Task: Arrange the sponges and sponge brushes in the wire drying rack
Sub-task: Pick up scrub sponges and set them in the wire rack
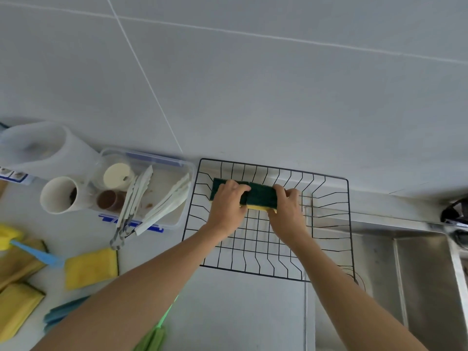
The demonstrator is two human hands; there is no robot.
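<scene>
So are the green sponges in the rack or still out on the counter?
In: both hands hold the green sponges inside the wire rack, at its far side.

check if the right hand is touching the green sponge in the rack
Touching: the head view shows the right hand with fingers curled over the green sponge's right end inside the wire rack.

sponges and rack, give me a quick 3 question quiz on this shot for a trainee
1. True or false: both hands are on the green-topped sponges inside the wire rack.
2. Multiple choice: where do the white tongs lie? A) in the sink B) in the clear plastic box C) in the wire rack
3. Fill in: the sponge brush on the counter at the left has a ____ handle.

Key:
1. True: the left hand and right hand each grip the sponges at the far side of the rack.
2. B, the clear plastic box.
3. Blue.
</scene>
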